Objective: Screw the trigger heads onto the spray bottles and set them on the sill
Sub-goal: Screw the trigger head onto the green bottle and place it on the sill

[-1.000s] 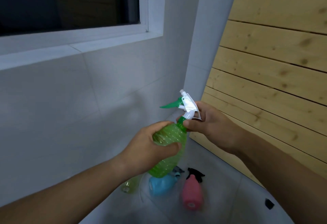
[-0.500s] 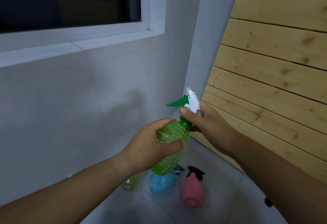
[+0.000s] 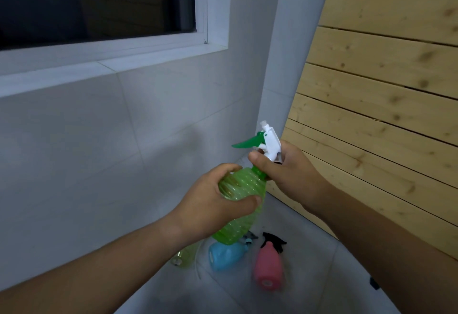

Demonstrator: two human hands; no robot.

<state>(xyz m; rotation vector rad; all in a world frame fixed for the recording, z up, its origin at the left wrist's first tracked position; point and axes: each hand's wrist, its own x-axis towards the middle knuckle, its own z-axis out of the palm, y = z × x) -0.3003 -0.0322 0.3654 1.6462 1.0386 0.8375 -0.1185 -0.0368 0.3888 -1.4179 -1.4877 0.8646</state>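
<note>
Wood panel wall: it takes the whole right side of the room and meets the floor at the far right corner.
Sill: the white ledge under the dark window, above and to the left of the hands. No bottle stands on the part I can see.
Floor: pale tiles, where the other bottles wait, close to the corner between the tiled wall and the wood.
Green bottle: held in the air, tilted, neck up and to the right, well below the sill.
Left hand: the fingers and thumb are wrapped around the green belly and press it firmly.
Right hand: the thumb and fingers pinch the collar at the neck; how tight, I cannot tell.
Pink bottle: lying on the floor, a black head on it.
Blue bottle: lying just beside the pink one, head partly hidden.
Yellowish bottle: near the tiled wall, mostly hidden by the left arm, so I cannot tell if it has a head.
Trigger head: white with a green lever, sitting on the green neck.
Progress: I judge it an early stage. The first head looks almost screwed on; this bottle must go up to the sill, and three more bottles remain.
</note>
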